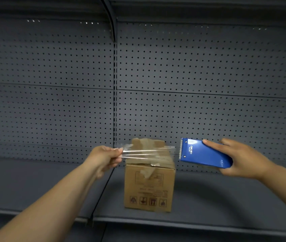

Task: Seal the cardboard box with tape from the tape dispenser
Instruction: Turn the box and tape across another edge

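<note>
A small brown cardboard box (pixel 149 186) stands on the grey shelf (pixel 217 203), its top flaps folded down and marked with old tape remains. My right hand (pixel 243 158) grips a blue tape dispenser (pixel 203 154) to the right of the box top, its serrated blade facing left. A strip of clear tape (pixel 147 153) stretches from the dispenser leftward, above the box top. My left hand (pixel 106 158) pinches the free end of that strip, just left of the box.
A grey pegboard back panel (pixel 191 75) rises right behind the box. A vertical slotted upright (pixel 115 102) splits the shelving into two bays. The shelf's front edge (pixel 173 222) runs below the box.
</note>
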### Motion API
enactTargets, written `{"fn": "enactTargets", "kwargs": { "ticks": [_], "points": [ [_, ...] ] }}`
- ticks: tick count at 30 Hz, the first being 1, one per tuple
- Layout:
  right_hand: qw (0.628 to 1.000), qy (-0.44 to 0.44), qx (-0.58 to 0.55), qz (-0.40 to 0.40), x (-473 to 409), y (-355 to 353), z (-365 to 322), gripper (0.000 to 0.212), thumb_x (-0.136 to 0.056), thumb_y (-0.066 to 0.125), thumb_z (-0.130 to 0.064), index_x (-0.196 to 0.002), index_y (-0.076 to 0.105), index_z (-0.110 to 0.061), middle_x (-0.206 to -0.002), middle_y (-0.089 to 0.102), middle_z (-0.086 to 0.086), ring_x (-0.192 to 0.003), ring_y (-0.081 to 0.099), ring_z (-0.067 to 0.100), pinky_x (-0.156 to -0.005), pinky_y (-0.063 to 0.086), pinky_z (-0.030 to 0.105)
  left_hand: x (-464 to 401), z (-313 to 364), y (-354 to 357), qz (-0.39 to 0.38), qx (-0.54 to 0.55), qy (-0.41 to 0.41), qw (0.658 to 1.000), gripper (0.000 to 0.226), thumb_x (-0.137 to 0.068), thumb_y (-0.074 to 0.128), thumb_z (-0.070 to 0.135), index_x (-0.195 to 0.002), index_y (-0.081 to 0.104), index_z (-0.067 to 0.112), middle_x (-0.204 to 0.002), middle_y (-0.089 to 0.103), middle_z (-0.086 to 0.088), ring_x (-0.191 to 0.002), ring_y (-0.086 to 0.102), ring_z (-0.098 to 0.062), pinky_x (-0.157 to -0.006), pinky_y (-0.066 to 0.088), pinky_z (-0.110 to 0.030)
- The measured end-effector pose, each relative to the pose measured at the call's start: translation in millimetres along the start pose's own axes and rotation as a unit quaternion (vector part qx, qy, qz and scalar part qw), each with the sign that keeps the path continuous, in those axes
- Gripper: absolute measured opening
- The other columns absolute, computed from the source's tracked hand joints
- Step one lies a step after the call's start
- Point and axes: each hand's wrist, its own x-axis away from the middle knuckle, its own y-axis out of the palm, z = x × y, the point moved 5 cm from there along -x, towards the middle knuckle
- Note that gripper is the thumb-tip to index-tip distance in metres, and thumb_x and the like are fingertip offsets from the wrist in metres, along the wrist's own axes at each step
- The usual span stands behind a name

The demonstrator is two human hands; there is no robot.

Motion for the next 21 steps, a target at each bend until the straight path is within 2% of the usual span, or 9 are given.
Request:
{"fn": "enactTargets", "kwargs": {
  "ticks": [4, 8, 17, 21],
  "points": [
    [1.000, 0.000, -0.002, -0.016, 11.9, 12.0, 4.3, 0.088, -0.060, 0.055, -0.040, -0.126, 0.003, -0.070, -0.084, 0.038, -0.021, -0.072, 0.045, 0.009, -0.054, 0.048, 0.030, 3.2, -15.0, 6.5, 0.005, -0.025, -0.020, 0.999, 0.012, -0.082, 0.066, 0.014, -0.076, 0.065, 0.004, -0.055, 0.063, -0.002, -0.055, 0.056, -0.013, -0.061, 0.050, -0.023],
    [0.999, 0.007, -0.017, -0.030, 16.3, 20.7, 5.5, 0.087, -0.060, 0.053, -0.042, -0.126, 0.003, -0.069, -0.085, 0.043, -0.013, -0.073, 0.046, 0.009, -0.056, 0.047, 0.028, 1.1, -22.1, 9.5, 0.013, -0.063, -0.027, 0.998, 0.014, -0.082, 0.067, 0.014, -0.079, 0.068, 0.001, -0.065, 0.064, -0.007, -0.055, 0.056, -0.013, -0.058, 0.049, -0.023],
    [0.999, 0.014, -0.022, -0.039, 14.9, 32.4, 11.6, 0.089, -0.063, 0.058, -0.042, -0.127, 0.003, -0.068, -0.085, 0.045, -0.007, -0.073, 0.046, 0.009, -0.059, 0.048, 0.030, -8.3, -25.7, 13.2, 0.014, -0.083, -0.073, 0.994, 0.011, -0.080, 0.068, 0.012, -0.075, 0.066, 0.003, -0.047, 0.063, -0.002, -0.047, 0.055, -0.011, -0.052, 0.046, -0.023],
    [0.999, 0.011, -0.021, -0.040, 11.5, 33.9, 10.4, 0.090, -0.062, 0.060, -0.040, -0.127, 0.004, -0.068, -0.081, 0.043, -0.012, -0.070, 0.046, 0.005, -0.054, 0.036, 0.016, -12.3, -31.4, 11.4, -0.003, -0.084, -0.118, 0.989, 0.008, -0.080, 0.067, 0.012, -0.076, 0.068, 0.004, -0.046, 0.062, -0.001, -0.046, 0.054, -0.012, -0.051, 0.044, -0.024]
  ]
}}
